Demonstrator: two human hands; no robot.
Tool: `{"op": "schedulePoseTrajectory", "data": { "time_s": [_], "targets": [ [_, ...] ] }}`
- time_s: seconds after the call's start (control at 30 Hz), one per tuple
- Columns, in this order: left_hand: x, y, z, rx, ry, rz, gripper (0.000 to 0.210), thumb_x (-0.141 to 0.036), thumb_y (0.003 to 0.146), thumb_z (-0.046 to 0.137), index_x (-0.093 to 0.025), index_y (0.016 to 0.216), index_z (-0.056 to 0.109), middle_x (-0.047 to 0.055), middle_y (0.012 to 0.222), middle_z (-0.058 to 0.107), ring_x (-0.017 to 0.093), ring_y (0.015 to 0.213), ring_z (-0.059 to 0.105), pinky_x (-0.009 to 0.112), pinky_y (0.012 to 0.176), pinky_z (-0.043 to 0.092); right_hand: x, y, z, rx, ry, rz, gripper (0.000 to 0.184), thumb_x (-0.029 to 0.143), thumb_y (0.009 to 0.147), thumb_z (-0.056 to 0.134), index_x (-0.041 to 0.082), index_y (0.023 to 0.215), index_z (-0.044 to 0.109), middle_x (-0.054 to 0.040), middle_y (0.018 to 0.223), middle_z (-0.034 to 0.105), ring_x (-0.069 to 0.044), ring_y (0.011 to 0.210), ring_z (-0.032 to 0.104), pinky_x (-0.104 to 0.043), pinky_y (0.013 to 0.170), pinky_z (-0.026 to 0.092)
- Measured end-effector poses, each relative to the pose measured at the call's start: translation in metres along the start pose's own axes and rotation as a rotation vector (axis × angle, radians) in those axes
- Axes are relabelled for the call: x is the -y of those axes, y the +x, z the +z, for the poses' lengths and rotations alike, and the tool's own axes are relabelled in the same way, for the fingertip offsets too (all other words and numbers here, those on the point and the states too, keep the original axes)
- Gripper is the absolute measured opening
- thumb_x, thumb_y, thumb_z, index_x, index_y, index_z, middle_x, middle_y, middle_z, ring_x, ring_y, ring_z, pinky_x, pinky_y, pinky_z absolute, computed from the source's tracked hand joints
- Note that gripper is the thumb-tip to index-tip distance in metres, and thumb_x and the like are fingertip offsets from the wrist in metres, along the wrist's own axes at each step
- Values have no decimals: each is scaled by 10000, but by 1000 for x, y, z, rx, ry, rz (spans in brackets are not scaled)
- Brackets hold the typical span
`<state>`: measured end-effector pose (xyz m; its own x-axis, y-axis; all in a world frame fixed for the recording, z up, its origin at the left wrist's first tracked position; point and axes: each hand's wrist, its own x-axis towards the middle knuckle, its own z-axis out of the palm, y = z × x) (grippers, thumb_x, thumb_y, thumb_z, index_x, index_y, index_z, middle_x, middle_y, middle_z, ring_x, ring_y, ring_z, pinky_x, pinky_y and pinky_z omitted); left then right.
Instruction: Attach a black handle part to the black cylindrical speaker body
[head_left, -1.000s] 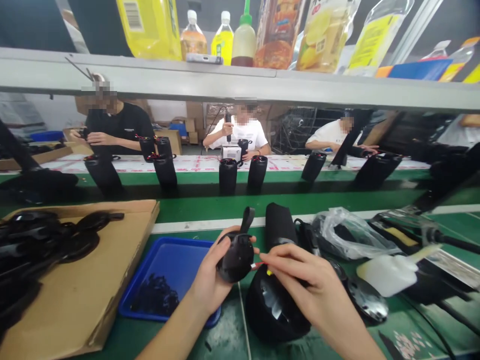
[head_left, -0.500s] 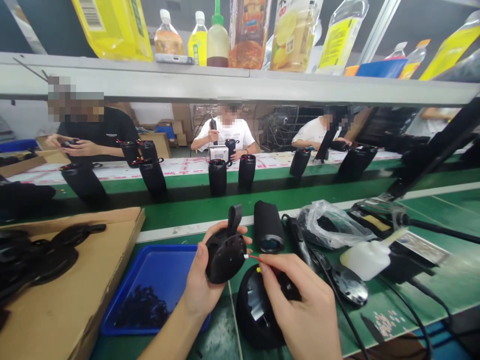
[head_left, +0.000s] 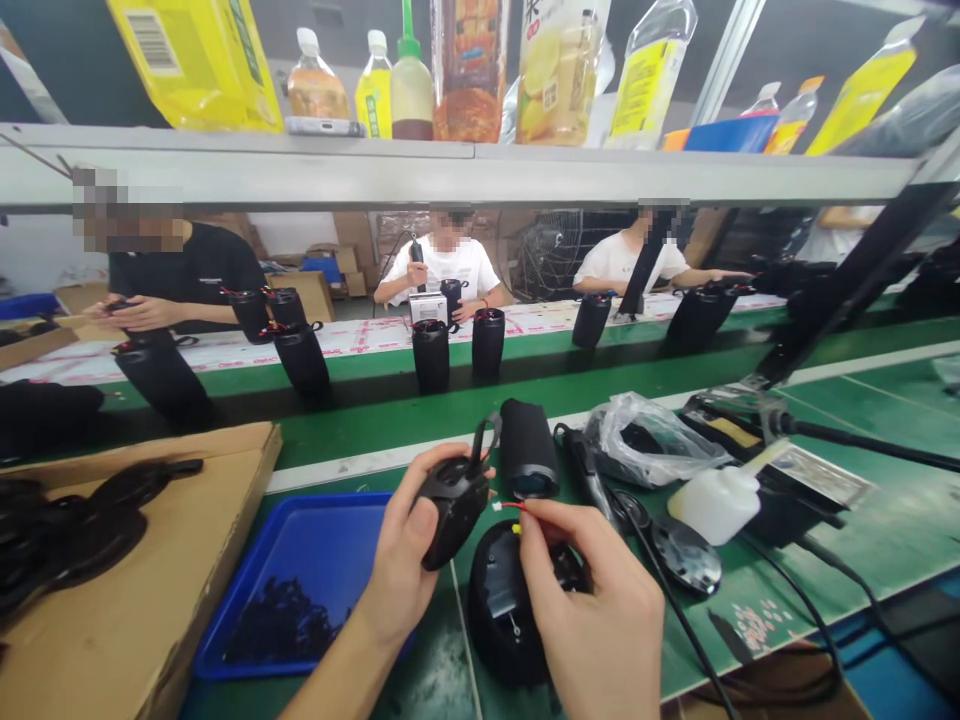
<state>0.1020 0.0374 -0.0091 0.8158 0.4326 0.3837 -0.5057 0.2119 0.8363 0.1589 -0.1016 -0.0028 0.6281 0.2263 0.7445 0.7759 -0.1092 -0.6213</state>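
The left hand (head_left: 401, 570) grips a black cap (head_left: 454, 500) with a strap loop at its 12 o'clock, held above the green tabletop (head_left: 840, 560), while the right hand (head_left: 600, 610) pinches a red wire (head_left: 511, 506) whose white plug sits just at the cap's 3 o'clock. Under both hands lies a black shell (head_left: 499, 610); a blue tray (head_left: 315, 560) is at its 9 o'clock, a black cylinder (head_left: 527, 462) at 12, a white bottle (head_left: 716, 503) at 2

A long green conveyor belt (head_left: 360, 425) runs between workbenches. Above hangs a grey metal shelf (head_left: 450, 170) carrying plastic drink bottles (head_left: 375, 95). Brown cardboard boxes (head_left: 315, 290) stand behind.
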Motion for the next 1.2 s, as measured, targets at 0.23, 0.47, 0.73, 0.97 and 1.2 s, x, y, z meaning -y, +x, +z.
{"op": "schedulePoseTrajectory", "data": {
  "time_s": [0.23,0.47,0.73,0.97,1.2],
  "targets": [
    [-3,-5,7,11,163,9,608,-659,837,616,-237,1275,608,106,1329,627,340,1209,593,413,1068,444,4,0,2,15,-30,-68,194,138,1038,455,179,978,635,29,943,576,-84,864,568,-183,809,409],
    [-6,-6,10,-11,214,45,584,-634,857,612,-248,1294,599,96,1342,613,342,1248,568,432,1104,421,4,-2,3,-94,-67,-23,146,164,1032,494,180,962,621,42,864,555,-71,755,536,-176,725,396],
    [2,-12,9,-17,324,187,644,-672,830,621,-251,1316,576,89,1375,556,323,1277,534,389,1068,456,6,-4,6,-99,-4,-58,162,115,1025,484,164,942,615,29,897,563,-63,820,554,-147,765,416],
    [1,-7,7,-15,239,131,667,-675,844,599,-246,1350,531,98,1392,548,331,1296,523,431,1125,401,2,-6,6,-81,39,-44,134,108,1020,514,172,967,620,23,909,560,-76,838,555,-162,777,423],
    [-8,11,4,192,318,104,617,-692,835,596,-272,1287,603,56,1337,582,288,1234,559,334,1030,465,3,-4,2,-15,104,12,163,130,1024,501,188,966,642,43,941,591,-59,842,579,-135,791,433]
  ]
}}
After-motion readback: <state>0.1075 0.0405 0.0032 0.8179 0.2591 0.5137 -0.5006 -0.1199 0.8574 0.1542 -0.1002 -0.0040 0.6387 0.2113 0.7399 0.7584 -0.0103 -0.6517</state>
